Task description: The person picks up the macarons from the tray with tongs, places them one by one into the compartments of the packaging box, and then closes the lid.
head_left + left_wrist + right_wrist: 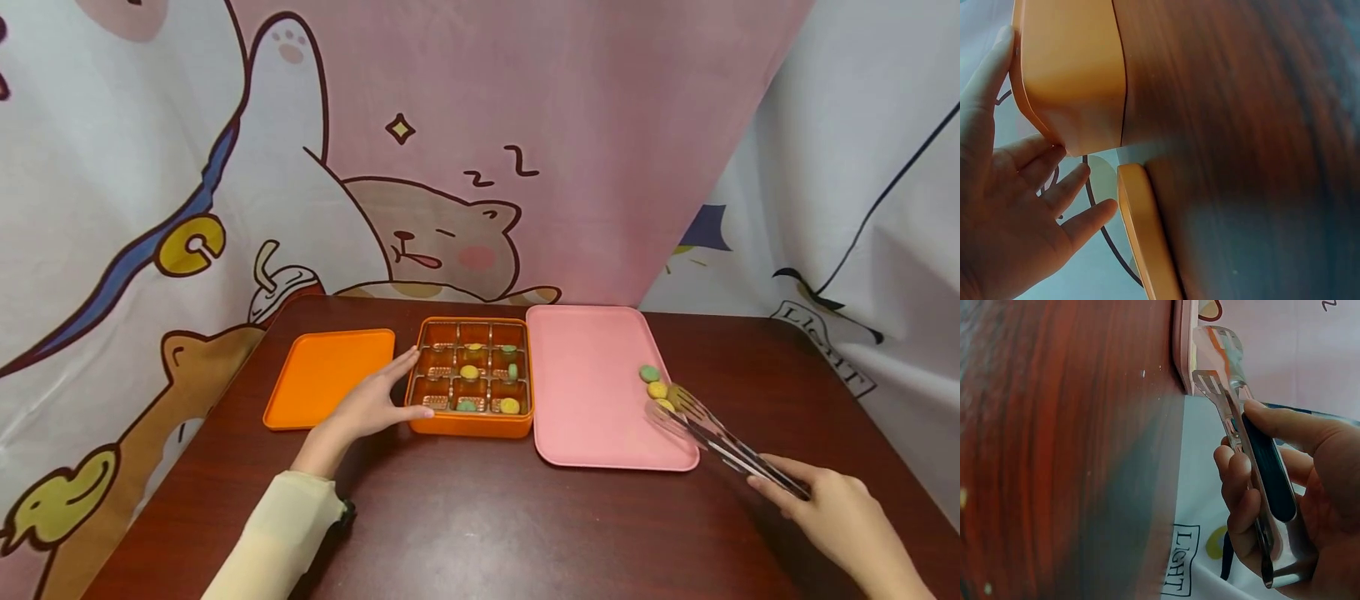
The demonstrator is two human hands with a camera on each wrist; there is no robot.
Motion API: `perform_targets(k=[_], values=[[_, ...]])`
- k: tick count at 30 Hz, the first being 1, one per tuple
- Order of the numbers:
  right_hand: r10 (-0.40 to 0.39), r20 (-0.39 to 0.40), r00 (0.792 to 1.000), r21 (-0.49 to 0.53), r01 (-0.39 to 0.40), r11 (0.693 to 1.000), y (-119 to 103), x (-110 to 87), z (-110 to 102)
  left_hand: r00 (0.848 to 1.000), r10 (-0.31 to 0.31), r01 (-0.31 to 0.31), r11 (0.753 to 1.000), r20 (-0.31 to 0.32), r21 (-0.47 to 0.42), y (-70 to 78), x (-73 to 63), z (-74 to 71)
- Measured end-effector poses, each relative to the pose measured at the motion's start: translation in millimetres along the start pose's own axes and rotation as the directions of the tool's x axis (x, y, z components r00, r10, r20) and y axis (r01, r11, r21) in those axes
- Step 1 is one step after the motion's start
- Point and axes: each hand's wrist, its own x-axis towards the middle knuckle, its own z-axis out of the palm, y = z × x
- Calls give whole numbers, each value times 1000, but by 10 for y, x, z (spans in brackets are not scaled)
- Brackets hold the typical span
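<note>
My left hand [367, 407] rests fingertips and thumb against the left side of an orange box [471, 426], its fingers spread and straight. Inside the box, a clear nine-compartment insert holds several small yellow discs [469, 372] and green discs [467, 406]; one green disc stands on edge. In my right hand [843, 508] I grip metal tongs [1269, 465], thumb on one arm and fingers curled round the other. The tongs' slotted tips are parted around a yellow disc [665, 405] on the pink tray [592, 392]. Beyond it lie another yellow disc [657, 390] and a green disc [649, 373].
An orange lid-like tray [330, 375] lies flat left of the box. The pink tray sits directly right of the box. All stand on a dark reddish wooden table [480, 517], with a cartoon-printed cloth [585, 125] hanging behind its far edge.
</note>
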Motion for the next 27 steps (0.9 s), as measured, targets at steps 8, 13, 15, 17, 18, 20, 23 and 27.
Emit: perform_targets(k=[8, 13, 15, 17, 18, 20, 23, 27], values=[[-9, 51, 999, -10, 9, 1000, -41, 12, 18, 1000, 3, -3, 1000, 8, 4, 17, 12, -5], [-43, 23, 999, 9, 43, 999, -2, -9, 33, 1000, -3, 3, 1000, 13, 5, 10, 16, -7], [-64, -3, 998, 13, 64, 998, 18, -17, 49, 1000, -6, 6, 1000, 13, 4, 9, 17, -11], [-85, -35, 996, 15, 85, 996, 34, -25, 71, 1000, -8, 8, 1000, 11, 4, 9, 19, -16], [-93, -48, 995, 15, 94, 995, 40, -29, 82, 1000, -10, 10, 1000, 11, 5, 10, 20, -18], [-104, -71, 992, 15, 105, 994, 46, -35, 103, 1000, -13, 13, 1000, 13, 9, 13, 22, -21], [-126, -110, 986, 18, 129, 991, 41, -42, 130, 1000, -16, 15, 1000, 14, 14, 15, 21, -23], [-144, -150, 978, 40, 151, 988, 16, -45, 165, 1000, -15, 15, 1000, 14, 14, 13, 15, -21]])
